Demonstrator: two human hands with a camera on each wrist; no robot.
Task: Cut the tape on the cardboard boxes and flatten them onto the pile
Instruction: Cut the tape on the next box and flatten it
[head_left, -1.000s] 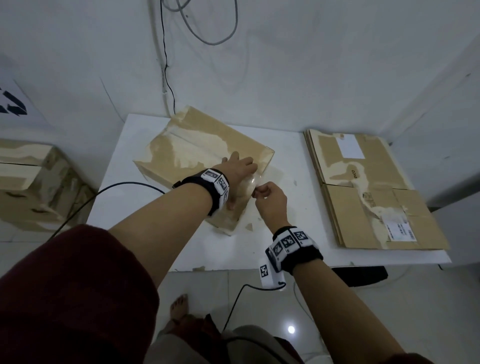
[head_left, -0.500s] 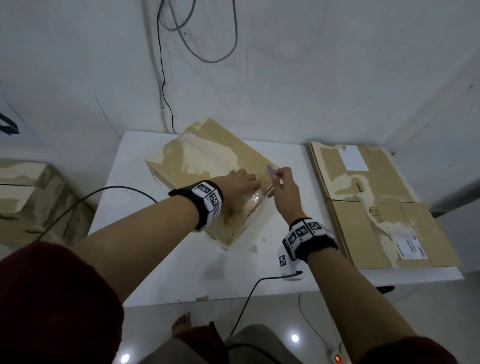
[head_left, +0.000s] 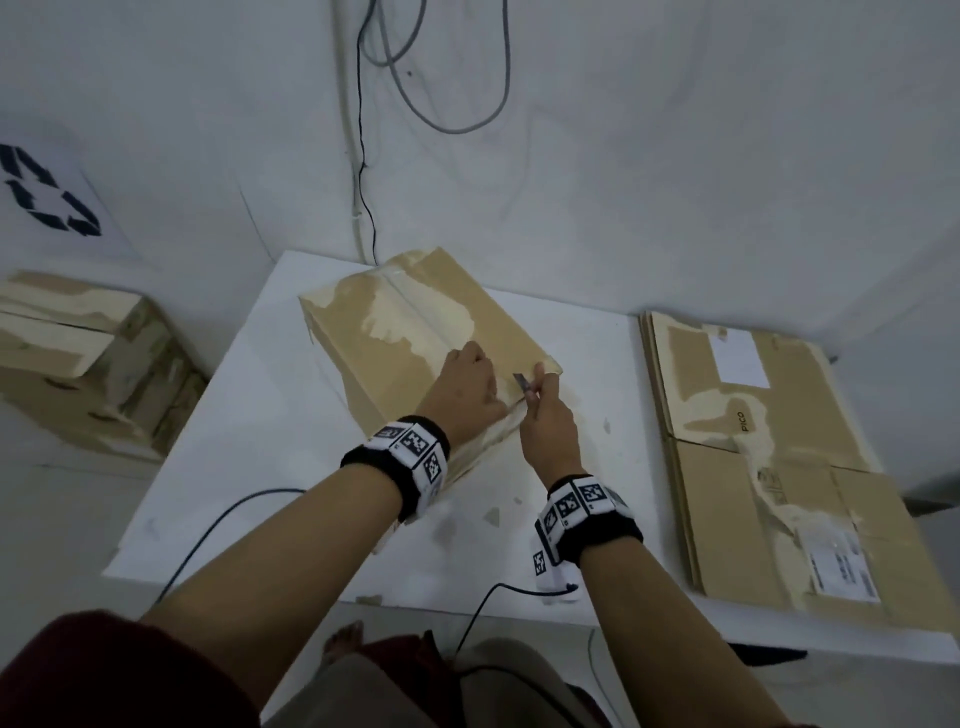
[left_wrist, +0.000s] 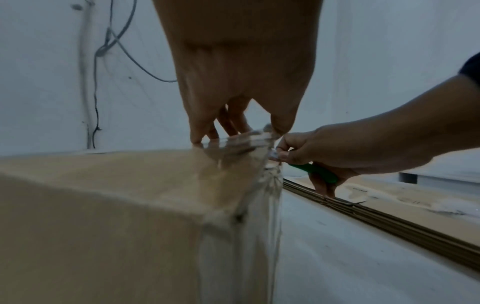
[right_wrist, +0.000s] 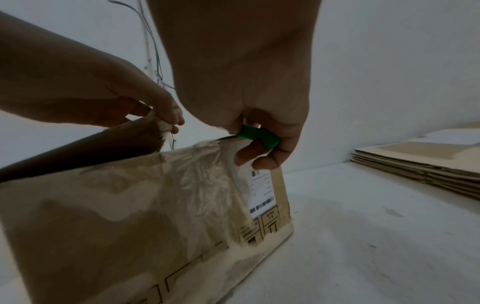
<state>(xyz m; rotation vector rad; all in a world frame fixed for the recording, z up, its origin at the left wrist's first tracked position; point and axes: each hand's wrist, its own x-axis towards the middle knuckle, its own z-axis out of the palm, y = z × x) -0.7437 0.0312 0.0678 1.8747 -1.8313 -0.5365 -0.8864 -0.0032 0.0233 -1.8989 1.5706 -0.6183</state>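
Note:
A taped brown cardboard box (head_left: 415, 332) stands on the white table (head_left: 249, 426), turned at an angle. My left hand (head_left: 467, 379) is on its top near the right edge, and its fingertips (right_wrist: 168, 121) pinch a crumpled bit of clear tape (left_wrist: 246, 139) at that edge. Just to the right, my right hand (head_left: 543, 410) grips a green-handled cutter (right_wrist: 259, 136). The cutter's blade (head_left: 521, 383) points up and away at the box's top edge. The pile of flattened cardboard (head_left: 753, 441) lies on the right part of the table.
Several more taped boxes (head_left: 78, 364) are stacked on the floor at the left. Cables (head_left: 363, 156) hang down the wall behind the table. A black cable (head_left: 234, 519) runs off the table's front left. Bare table shows between box and pile.
My right hand has risen with the cutter from the box's near side to its top right edge. The left hand stays on the box top, and its fingers have closed on the tape.

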